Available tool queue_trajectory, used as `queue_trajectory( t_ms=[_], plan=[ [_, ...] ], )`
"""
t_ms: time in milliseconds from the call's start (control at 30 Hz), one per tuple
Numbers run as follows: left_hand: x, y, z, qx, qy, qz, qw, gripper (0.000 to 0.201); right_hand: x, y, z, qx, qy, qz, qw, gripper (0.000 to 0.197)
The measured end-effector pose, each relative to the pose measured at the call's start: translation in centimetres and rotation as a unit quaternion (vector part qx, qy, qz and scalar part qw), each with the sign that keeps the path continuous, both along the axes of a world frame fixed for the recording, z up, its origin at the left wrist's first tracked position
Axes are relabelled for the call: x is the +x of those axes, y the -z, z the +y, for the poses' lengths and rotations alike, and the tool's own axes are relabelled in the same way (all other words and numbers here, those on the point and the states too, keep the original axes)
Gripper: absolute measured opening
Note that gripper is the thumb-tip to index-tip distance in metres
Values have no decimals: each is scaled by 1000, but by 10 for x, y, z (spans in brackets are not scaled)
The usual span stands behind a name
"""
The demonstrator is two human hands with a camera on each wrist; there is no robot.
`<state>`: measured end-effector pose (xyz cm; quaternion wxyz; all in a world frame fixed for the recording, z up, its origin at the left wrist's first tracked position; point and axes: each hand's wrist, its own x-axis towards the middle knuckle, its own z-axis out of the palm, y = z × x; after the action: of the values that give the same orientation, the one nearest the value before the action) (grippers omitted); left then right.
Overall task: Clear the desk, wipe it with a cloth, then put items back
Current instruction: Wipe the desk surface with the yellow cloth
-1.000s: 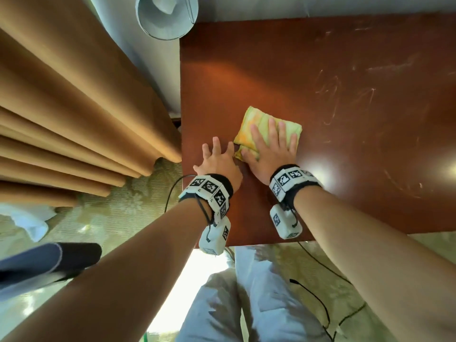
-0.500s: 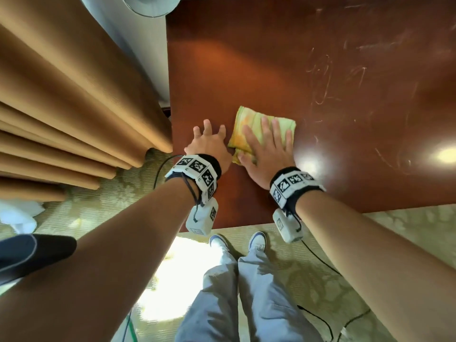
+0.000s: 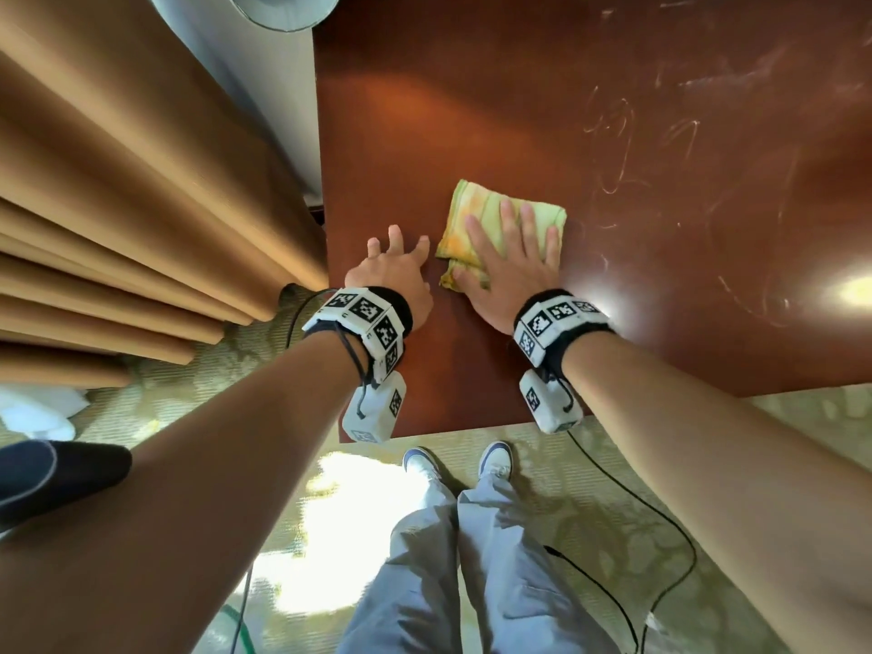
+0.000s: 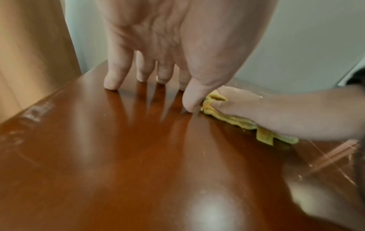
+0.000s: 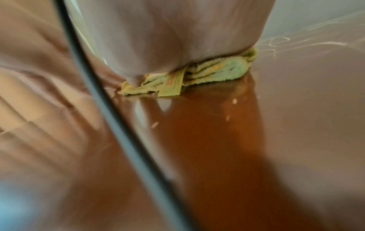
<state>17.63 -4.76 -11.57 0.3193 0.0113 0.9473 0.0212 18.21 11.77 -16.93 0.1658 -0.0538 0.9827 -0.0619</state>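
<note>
near the surface's (image 3: 472,110) left front corner, the right hand (image 3: 507,271) presses flat on the folded cloth (image 3: 476,205), mid-wipe; the left hand (image 3: 391,276) rests released, fingertips down, beside it. next, sweep toward the smeared right side.

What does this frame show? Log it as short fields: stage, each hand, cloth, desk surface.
stage: wiping, nothing else seen on the desk
right hand: flat on the cloth, fingers straight, pressing it down
left hand: fingertips resting on the bare desk beside the cloth, holding nothing
cloth: folded, yellow-green, lying near the desk's left edge
desk: glossy reddish-brown top with pale streaks on the right part
</note>
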Motion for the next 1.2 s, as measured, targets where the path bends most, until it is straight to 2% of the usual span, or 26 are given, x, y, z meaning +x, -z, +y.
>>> queue_trajectory(
  t_ms=[233, 367, 467, 567, 767, 867, 933, 1100, 1200],
  plan=[
    [-4, -1, 3, -11, 4, -34, 999, 69, 88, -7, -11, 20, -63, -31, 997, 69],
    [-1, 2, 5, -2, -4, -21, 1000, 67, 67, -8, 0, 10, -79, -36, 996, 67],
    [1, 5, 3, 4, -7, -12, 1000, 66, 26, -5, 5, -22, -25, -19, 999, 63],
    [3, 9, 2, 11, -12, 5, 1000, 66, 15, 0, -1, -19, 12, 14, 1000, 61],
    [10, 9, 6, 41, -51, 53, 996, 62, 55, 2, -4, -8, -19, 35, 999, 64],
    [16, 5, 9, 67, -90, 93, 989, 59, 91, -2, -6, -17, -59, 18, 998, 63],
    [25, 7, 13, 67, -88, 107, 988, 57, 112, -3, -4, -19, -83, 3, 996, 64],
    [51, 15, 43, 59, -99, 80, 990, 59, 135, -3, 33, -12, -117, -9, 993, 64],
    [58, 15, 61, 34, -98, 53, 993, 68, 137, -2, 67, -5, -89, 3, 996, 64]
  ],
)
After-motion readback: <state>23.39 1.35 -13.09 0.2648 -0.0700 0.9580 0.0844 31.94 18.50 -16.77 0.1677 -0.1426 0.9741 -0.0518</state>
